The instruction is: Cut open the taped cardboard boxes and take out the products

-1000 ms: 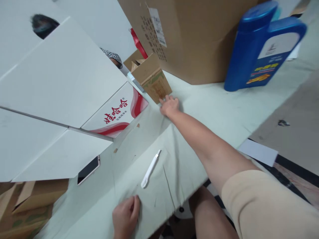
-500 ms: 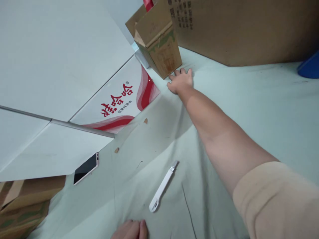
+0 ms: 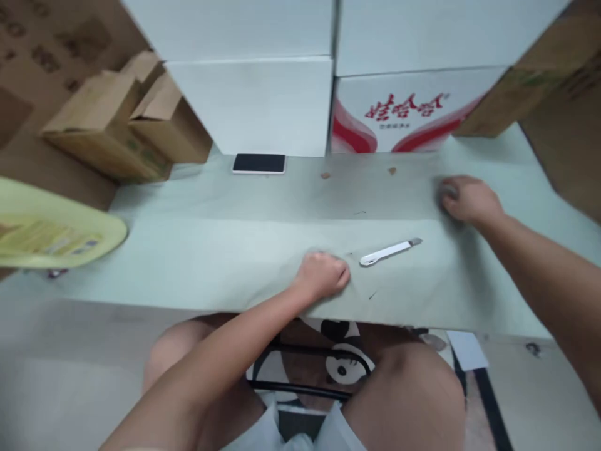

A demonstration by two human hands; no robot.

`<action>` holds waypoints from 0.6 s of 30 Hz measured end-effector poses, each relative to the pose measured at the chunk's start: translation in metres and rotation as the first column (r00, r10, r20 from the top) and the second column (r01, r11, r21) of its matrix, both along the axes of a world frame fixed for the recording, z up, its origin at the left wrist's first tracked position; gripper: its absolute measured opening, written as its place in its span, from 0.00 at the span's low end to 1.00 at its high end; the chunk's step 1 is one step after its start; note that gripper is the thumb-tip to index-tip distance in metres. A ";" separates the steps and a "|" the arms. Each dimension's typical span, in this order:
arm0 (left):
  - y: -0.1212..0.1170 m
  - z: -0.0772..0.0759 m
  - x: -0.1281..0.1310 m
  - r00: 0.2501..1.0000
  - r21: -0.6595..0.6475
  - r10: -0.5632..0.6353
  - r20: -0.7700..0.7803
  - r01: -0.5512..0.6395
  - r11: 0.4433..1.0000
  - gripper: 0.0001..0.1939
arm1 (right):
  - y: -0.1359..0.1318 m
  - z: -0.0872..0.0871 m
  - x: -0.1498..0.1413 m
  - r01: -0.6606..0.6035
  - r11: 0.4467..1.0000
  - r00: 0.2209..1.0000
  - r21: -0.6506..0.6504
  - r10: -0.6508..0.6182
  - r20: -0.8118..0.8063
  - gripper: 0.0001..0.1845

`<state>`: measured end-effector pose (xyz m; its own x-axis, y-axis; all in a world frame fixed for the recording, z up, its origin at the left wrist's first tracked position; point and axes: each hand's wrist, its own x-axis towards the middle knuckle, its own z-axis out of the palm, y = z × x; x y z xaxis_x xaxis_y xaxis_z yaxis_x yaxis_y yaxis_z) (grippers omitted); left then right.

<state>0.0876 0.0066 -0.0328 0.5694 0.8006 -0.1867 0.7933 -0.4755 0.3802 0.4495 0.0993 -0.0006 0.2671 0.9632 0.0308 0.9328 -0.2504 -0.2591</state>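
Note:
My left hand (image 3: 323, 274) rests as a closed fist on the pale green cloth near the table's front edge, with nothing showing in it. Just right of it lies a white utility knife (image 3: 389, 252), its metal tip pointing right. My right hand (image 3: 469, 199) is over the cloth farther back on the right, smeared by motion. Its fingers curl around a small greyish shape that I cannot make out. Two small brown scraps, one of them a cardboard-coloured scrap (image 3: 392, 170), lie to its left.
White boxes (image 3: 248, 106) line the back, one a box with red lettering (image 3: 408, 116). A phone (image 3: 259, 163) lies before them. Cardboard boxes (image 3: 113, 131) and a yellow-green bottle (image 3: 56, 225) stand left. More cardboard (image 3: 563, 119) is at right. The table edge (image 3: 188, 307) runs above my knees.
The view has swung left and levelled. My right hand has come back from beside the small cardboard box, and its spread fingers are now curled. My left fist shows more fully beside the knife.

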 end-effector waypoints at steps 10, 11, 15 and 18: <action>-0.026 0.025 -0.086 0.845 -0.190 0.230 0.483 -0.156 0.969 0.20 | 0.032 0.032 -0.211 -0.351 0.934 0.888 -0.066 0.355 0.292 0.24; -0.027 0.027 -0.100 0.821 -0.206 0.269 0.504 -0.188 0.960 0.20 | 0.046 0.034 -0.246 -0.418 0.906 0.859 -0.067 0.418 0.296 0.24; -0.033 0.031 -0.145 0.750 -0.247 0.327 0.575 -0.222 0.943 0.19 | 0.097 0.043 -0.394 -0.681 0.732 0.705 0.020 0.649 0.285 0.27; -0.035 0.032 -0.163 0.785 -0.234 0.279 0.553 -0.175 0.956 0.16 | 0.129 0.057 -0.497 -0.744 0.660 0.655 0.108 0.687 0.315 0.31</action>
<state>-0.0757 -0.0286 -0.0004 0.4182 0.9081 -0.0219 0.4796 -0.2003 0.8543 -0.0476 0.2286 0.0568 -0.5454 0.8096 0.2168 0.8320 0.5543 0.0229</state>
